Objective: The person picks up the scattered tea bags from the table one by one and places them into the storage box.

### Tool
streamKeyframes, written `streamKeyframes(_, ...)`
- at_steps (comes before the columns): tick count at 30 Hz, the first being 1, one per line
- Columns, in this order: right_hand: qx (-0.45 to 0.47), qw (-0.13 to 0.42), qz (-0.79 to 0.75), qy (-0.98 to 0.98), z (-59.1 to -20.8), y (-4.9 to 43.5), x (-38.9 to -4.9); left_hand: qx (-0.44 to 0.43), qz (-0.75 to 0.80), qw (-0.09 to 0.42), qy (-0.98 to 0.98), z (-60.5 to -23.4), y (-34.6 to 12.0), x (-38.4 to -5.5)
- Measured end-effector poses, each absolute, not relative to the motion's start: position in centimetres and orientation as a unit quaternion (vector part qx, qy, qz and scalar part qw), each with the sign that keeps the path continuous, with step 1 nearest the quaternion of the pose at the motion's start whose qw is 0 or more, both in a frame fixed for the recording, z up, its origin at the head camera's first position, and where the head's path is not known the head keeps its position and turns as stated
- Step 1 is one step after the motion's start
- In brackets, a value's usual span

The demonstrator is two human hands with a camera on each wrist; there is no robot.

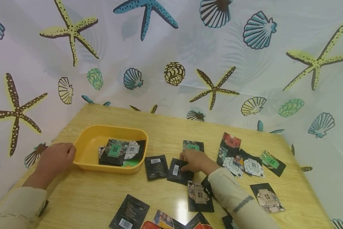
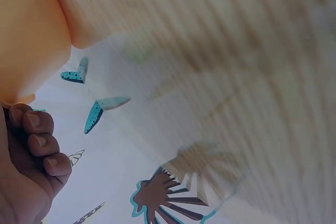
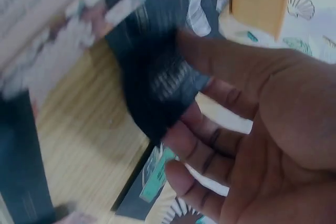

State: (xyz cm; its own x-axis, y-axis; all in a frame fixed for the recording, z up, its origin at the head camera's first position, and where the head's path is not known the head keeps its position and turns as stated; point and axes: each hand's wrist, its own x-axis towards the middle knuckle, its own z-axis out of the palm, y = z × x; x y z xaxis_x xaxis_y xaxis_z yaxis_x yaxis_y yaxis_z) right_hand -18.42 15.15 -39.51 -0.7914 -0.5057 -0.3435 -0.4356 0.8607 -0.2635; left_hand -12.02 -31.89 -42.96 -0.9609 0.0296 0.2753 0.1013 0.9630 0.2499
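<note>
At the left, a yellow plastic container holds several dark, printed sachets. My left hand grips its near left corner; in the left wrist view the fingers are curled beside the container wall. Around mid-table my right hand pinches a black sachet whose barcode side faces up. In the right wrist view the thumb presses on that sachet from above, with fingertips at its edge. A green-labelled sachet lies just beyond the right hand.
Another barcode-up sachet lies between the container and the right hand. More sachets are scattered at right, including a red-labelled one, a green-labelled one and a beige-labelled one. One black sachet lies near the front. A patterned curtain borders the wooden table.
</note>
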Motion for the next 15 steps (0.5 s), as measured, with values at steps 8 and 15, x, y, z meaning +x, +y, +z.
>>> streamKeyframes(8,-0.327,0.26,-0.248,0.874,-37.9,18.0,-20.6,-0.044,-0.144,0.141,-0.978,-43.3,-32.1,-12.0)
streamKeyframes(15,-0.208,0.265,-0.404,0.851,-36.8,17.2,-21.2,-0.04,-0.135,0.128,-0.982,-43.0,-32.1,-11.9)
